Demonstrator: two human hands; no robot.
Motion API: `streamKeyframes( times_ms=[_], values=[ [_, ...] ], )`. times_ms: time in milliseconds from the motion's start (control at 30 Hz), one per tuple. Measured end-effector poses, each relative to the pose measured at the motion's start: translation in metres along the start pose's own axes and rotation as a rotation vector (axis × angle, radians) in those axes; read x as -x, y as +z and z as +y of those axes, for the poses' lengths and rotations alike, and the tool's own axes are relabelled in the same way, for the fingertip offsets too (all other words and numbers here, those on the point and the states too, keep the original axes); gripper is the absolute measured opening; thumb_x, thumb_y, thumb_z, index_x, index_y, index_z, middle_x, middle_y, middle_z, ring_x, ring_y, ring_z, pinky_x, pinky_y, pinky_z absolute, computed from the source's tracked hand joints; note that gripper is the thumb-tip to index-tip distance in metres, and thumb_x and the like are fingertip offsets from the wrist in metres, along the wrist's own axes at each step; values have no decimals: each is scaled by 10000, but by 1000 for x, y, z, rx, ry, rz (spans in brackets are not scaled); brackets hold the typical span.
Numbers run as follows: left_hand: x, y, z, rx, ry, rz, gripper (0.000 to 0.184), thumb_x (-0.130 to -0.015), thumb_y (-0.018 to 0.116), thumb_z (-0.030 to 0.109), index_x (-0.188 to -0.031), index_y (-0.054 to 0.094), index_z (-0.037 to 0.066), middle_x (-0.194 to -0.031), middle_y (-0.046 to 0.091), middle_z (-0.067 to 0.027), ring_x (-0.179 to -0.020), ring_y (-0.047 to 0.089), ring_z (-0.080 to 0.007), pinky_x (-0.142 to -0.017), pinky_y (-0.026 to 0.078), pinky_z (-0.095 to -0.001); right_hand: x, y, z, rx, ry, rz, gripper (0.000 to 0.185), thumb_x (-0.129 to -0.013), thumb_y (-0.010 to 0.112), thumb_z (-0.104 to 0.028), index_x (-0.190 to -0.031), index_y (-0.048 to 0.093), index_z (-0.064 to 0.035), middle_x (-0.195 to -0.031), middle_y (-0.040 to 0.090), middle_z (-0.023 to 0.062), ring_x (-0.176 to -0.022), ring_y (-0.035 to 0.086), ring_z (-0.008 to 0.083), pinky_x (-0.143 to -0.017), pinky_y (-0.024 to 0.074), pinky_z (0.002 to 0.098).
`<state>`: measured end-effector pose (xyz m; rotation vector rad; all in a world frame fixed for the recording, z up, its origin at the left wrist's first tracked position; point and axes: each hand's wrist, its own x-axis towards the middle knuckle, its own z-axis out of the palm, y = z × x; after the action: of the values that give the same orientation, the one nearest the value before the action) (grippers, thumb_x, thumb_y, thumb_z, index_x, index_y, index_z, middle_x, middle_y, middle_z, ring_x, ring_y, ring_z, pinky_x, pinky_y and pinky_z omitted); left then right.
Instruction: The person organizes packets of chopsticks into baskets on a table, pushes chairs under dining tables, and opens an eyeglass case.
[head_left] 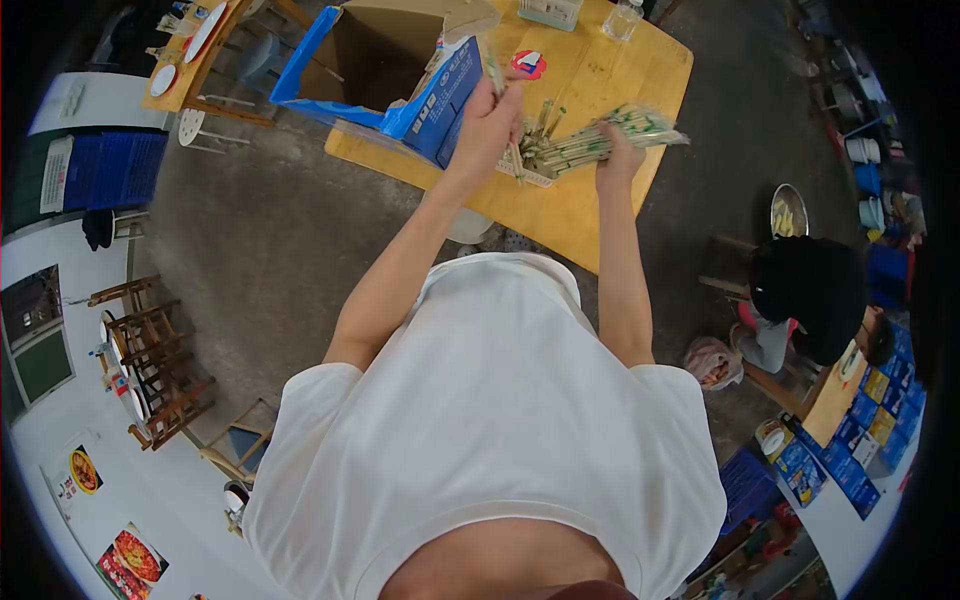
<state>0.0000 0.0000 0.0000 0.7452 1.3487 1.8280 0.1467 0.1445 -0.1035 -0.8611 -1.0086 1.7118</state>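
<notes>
My left hand (488,125) is closed around a few slim sticks that look like paper-wrapped chopsticks (517,163); they stick out above and below the fist. My right hand (621,160) grips a thick bundle of wrapped chopsticks (580,151) with green marks, partly in clear plastic. The bundle lies tilted over a small white basket (539,180). More chopsticks (545,122) stand in the basket between my hands. Left of my left hand is an open blue cardboard box (432,112), its inside dark.
The wooden table (580,215) carries a red and blue item (528,65), a clear plastic bottle (622,20) and a pale container (550,12). A person in black (808,295) sits to the right near a metal bowl (788,212). Stacked wooden chairs (160,360) stand at left.
</notes>
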Motion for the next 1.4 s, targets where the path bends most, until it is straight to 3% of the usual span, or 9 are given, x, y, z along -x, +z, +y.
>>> streamKeyframes(
  times_ms=[67, 200, 367, 467, 600, 733, 1033, 1233, 1400],
  values=[
    [-3, 6, 0, 28, -254, -133, 259, -949, 446, 220, -1139, 456, 45, -964, 589, -108, -755, 586, -166, -643, 496, -256, -13, -7, -1, -263, 107, 166, 289, -745, 585, -31, -1015, 492, 17, -899, 566, 156, -793, 590, 295, -733, 498, 441],
    [1, 32, 9, 160, -403, -135, 252, -951, 430, 210, -1089, 489, 7, -1003, 589, -99, -757, 586, -173, -640, 485, -239, -9, -26, -22, -474, 286, 210, 246, -721, 545, -5, -960, 505, 35, -864, 565, 159, -780, 589, 312, -705, 508, 431],
    [-6, 41, -16, 32, -505, -245, 301, -938, 422, 180, -1175, 468, 0, -1109, 557, -75, -1018, 544, -198, -809, 491, -327, 25, -29, -41, -434, 614, -117, 202, -713, 502, -30, -906, 503, 31, -788, 564, 186, -724, 583, 340, -705, 511, 465],
    [21, 56, -37, 220, -567, -328, 415, -914, 427, 238, -1287, 380, 62, -1130, 550, -86, -1070, 507, -176, -884, 448, -343, 62, -11, -52, -407, 716, -90, 244, -723, 526, -39, -947, 526, 56, -792, 591, 179, -698, 607, 329, -661, 538, 449],
    [50, 59, -40, 195, -708, -105, 494, -910, 500, 350, -1303, 339, 97, -1090, 547, -63, -1013, 545, -149, -817, 493, -321, 93, 0, -43, -322, 745, -99, 215, -774, 568, -86, -959, 559, 22, -833, 617, 133, -719, 624, 239, -659, 543, 388],
    [66, 30, -25, 302, -865, -288, 498, -842, 604, 439, -1174, 441, 106, -984, 581, -24, -852, 613, -141, -733, 529, -329, 120, 10, -30, -281, 749, -44, 199, -830, 556, -159, -952, 574, -3, -827, 619, 89, -699, 620, 191, -631, 538, 345],
    [86, 17, -16, 137, -839, -301, 401, -805, 691, 270, -1089, 520, 44, -910, 611, -42, -809, 626, -150, -655, 543, -305, 124, 17, -44, 291, 597, -205, 313, -795, 594, -249, -940, 597, 27, -784, 604, 61, -690, 588, 142, -632, 485, 276],
    [86, 24, -5, 445, -732, -96, 324, -795, 680, 119, -1069, 537, 24, -914, 616, -64, -800, 624, -146, -636, 535, -294, 129, 42, -67, -30, 589, -103, 328, -817, 573, -207, -1024, 578, 48, -897, 611, 90, -791, 592, 149, -698, 491, 281],
    [84, 18, -20, 341, -592, 70, 266, -764, 656, 41, -1008, 557, 6, -868, 612, -83, -715, 613, -152, -585, 516, -289, 123, 40, -58, -260, 642, 11, 127, -841, 554, -145, -820, 530, -22, -884, 612, 126, -788, 606, 215, -693, 512, 331]
  ],
)
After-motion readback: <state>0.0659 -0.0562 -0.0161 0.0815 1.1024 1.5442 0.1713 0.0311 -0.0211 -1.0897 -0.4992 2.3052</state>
